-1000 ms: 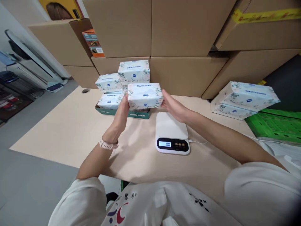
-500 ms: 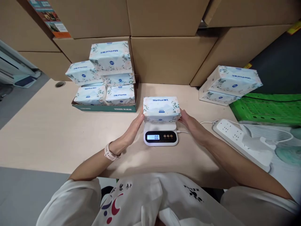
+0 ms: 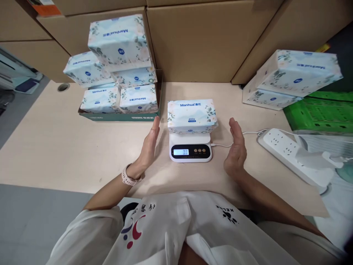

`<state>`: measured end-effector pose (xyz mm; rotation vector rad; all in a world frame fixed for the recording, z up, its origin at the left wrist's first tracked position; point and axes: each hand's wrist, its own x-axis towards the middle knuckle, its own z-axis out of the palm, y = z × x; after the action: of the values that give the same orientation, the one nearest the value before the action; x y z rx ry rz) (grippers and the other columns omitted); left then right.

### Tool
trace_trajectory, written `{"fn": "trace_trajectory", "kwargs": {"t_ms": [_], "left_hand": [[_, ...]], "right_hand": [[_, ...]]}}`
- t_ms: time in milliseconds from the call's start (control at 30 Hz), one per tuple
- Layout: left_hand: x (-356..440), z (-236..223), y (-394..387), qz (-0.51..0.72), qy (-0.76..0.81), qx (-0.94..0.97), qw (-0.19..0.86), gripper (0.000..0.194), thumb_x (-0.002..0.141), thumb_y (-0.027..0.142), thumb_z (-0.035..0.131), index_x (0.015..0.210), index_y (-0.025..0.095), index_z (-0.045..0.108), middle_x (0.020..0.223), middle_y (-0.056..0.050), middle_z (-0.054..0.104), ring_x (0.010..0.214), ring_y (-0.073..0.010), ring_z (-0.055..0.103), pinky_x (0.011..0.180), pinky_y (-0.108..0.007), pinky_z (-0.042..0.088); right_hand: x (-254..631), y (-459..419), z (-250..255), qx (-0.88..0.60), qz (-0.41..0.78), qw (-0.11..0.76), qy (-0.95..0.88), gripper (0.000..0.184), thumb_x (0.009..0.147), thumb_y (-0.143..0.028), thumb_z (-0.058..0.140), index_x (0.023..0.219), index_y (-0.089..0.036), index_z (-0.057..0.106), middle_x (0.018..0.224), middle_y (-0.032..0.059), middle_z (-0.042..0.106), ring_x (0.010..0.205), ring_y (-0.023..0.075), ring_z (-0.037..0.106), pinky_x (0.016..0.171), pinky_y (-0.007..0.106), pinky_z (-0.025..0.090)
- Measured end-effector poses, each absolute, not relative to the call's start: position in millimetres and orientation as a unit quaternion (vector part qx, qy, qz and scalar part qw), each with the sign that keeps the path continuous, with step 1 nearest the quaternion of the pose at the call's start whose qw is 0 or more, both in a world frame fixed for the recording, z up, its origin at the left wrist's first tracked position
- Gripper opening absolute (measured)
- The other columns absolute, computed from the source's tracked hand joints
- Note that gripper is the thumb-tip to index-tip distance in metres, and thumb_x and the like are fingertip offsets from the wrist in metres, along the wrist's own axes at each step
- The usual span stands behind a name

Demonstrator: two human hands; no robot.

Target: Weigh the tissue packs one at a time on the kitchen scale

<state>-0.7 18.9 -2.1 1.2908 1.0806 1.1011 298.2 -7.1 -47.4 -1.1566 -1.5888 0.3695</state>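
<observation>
- Tissue packs [image 3: 121,40], left stack: at least five, in and above a green tray [image 3: 110,117] at the back of the counter [image 3: 55,147]. All off the scale. "Manhua 漫花" legible on several; upside down to this view on the top one. Tray print too small to read.
- Left hand [image 3: 149,145]: fingers straight and together, holding nothing; just beside the scale, clear of the centre pack. Pale wristband [image 3: 127,178].
- Centre pack [image 3: 190,117]: rests on the white scale [image 3: 190,139], free of both hands. Label: "Manhua 漫花", and "400" with an unclear character. Judged: placing done.
- Display [image 3: 181,152]: 0.0. Judged: weight not yet registered; reading outstanding.
- White shirt [image 3: 193,217]: dark lettering, apparently "KELLE".
- Right hand [image 3: 236,151]: fingers together, slightly bent, gripping nothing; apart from pack and scale, near the white cable [image 3: 224,145].
- Power strip [image 3: 289,152]: near the counter's right edge.
- Packs on the right [image 3: 303,70]: two, stacked, beside a green crate [image 3: 328,116]. Upper reads "Manhua", upside down. Weighed or not: cannot tell.
</observation>
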Motion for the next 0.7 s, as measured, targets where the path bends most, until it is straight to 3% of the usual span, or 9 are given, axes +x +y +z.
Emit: {"fn": "trace_trajectory", "kwargs": {"t_ms": [367, 700], "left_hand": [[-1.3, -0.1, 21.8, 0.475, 0.462, 0.531, 0.528, 0.079, 0.100, 0.079, 0.032, 0.167, 0.036, 0.032, 0.180, 0.006, 0.014, 0.169, -0.0210, 0.007, 0.141, -0.044, 0.007], [-0.8, 5.2, 20.0, 0.461, 0.471, 0.532, 0.531, 0.081, 0.101, 0.078, 0.030, 0.168, 0.033, 0.029, 0.180, 0.004, 0.013, 0.169, -0.0211, 0.009, 0.141, -0.042, 0.009]], "right_hand": [[298.0, -8.4, -41.7, -0.471, 0.181, 0.548, -0.667, 0.061, 0.107, -0.055, 0.026, 0.166, -0.038, 0.034, 0.170, 0.0016, 0.044, 0.160, 0.0320, 0.039, 0.132, 0.062, 0.035], [298.6, -7.7, -44.0, -0.468, 0.195, 0.540, -0.672, 0.062, 0.107, -0.056, 0.027, 0.165, -0.036, 0.036, 0.169, 0.0009, 0.046, 0.159, 0.0299, 0.042, 0.133, 0.061, 0.036]]}}
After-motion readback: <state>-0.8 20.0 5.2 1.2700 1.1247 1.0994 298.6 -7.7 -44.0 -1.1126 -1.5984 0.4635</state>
